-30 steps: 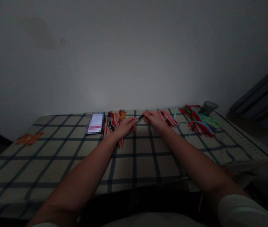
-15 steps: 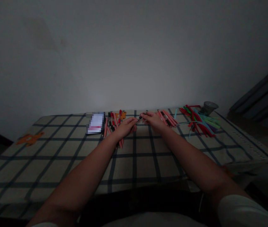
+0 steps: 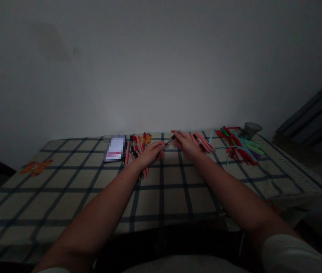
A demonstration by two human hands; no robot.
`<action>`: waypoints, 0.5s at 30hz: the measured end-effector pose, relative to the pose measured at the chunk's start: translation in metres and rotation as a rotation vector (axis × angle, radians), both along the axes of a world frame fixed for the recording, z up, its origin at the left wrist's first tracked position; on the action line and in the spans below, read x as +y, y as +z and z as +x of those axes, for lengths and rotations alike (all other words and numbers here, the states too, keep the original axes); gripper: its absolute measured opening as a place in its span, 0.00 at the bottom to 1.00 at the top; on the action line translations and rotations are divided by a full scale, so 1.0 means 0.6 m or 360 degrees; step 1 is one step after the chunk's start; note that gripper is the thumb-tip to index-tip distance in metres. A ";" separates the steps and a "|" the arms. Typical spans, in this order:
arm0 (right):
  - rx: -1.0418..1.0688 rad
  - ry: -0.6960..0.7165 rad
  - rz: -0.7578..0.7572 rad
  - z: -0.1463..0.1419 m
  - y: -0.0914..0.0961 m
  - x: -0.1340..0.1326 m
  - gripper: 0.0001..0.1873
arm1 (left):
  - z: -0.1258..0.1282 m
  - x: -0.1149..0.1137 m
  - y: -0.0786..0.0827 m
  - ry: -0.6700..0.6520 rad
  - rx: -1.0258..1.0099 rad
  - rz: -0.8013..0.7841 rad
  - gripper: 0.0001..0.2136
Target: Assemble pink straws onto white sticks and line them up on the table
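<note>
A slim dark pen (image 3: 170, 141) slants between my two hands over the checked tablecloth. Its lower left end is pinched in the fingertips of my left hand (image 3: 153, 152). My right hand (image 3: 187, 145) is closed around its upper right end, and the fingers partly hide it. Close by my left hand lies a loose pile of pink, red and black pens (image 3: 134, 146), partly covered by that hand and wrist. Just right of my right hand is a second group of pink and black pens (image 3: 202, 142).
A phone (image 3: 116, 148) with a lit, blurred screen lies left of the pens. Red, green and blue fuzzy strips (image 3: 237, 148) are heaped at the right, beside a dark see-through cup (image 3: 251, 129). The table (image 3: 93, 206) meets a grey wall at the back.
My right hand has shifted slightly up and right, its fingers more extended. More of the pen shows between the hands. My left hand has barely moved.
</note>
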State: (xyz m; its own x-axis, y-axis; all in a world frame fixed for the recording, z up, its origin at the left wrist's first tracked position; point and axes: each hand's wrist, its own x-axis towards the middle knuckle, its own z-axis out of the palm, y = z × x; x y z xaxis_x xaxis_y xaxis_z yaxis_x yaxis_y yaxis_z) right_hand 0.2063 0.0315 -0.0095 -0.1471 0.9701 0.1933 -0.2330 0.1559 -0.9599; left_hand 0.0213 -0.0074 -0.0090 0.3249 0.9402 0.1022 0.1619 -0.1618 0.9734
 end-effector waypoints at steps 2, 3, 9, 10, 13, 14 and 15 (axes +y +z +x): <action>0.0008 -0.0058 0.0025 0.002 0.001 0.002 0.27 | 0.001 -0.002 0.001 0.0011 0.0002 -0.0014 0.16; 0.0010 -0.0090 0.0036 0.003 0.002 0.003 0.27 | 0.001 -0.002 0.001 0.0016 0.0007 -0.0012 0.16; 0.0010 -0.0250 0.0081 0.004 0.004 0.005 0.29 | -0.003 0.007 -0.008 0.0007 0.0040 0.0001 0.16; 0.0020 -0.0273 0.0092 0.004 0.003 0.006 0.29 | -0.003 0.009 -0.010 0.0001 0.0031 -0.0002 0.16; 0.0054 -0.0388 0.0149 0.008 0.003 0.011 0.30 | -0.004 0.011 -0.014 -0.0007 -0.0006 -0.0011 0.16; 0.0054 -0.0431 0.0164 0.010 0.003 0.013 0.30 | -0.003 0.011 -0.014 -0.0012 -0.0020 -0.0018 0.16; 0.0038 -0.0463 0.0169 0.013 0.004 0.014 0.30 | -0.002 0.011 -0.014 -0.0017 -0.0041 -0.0028 0.16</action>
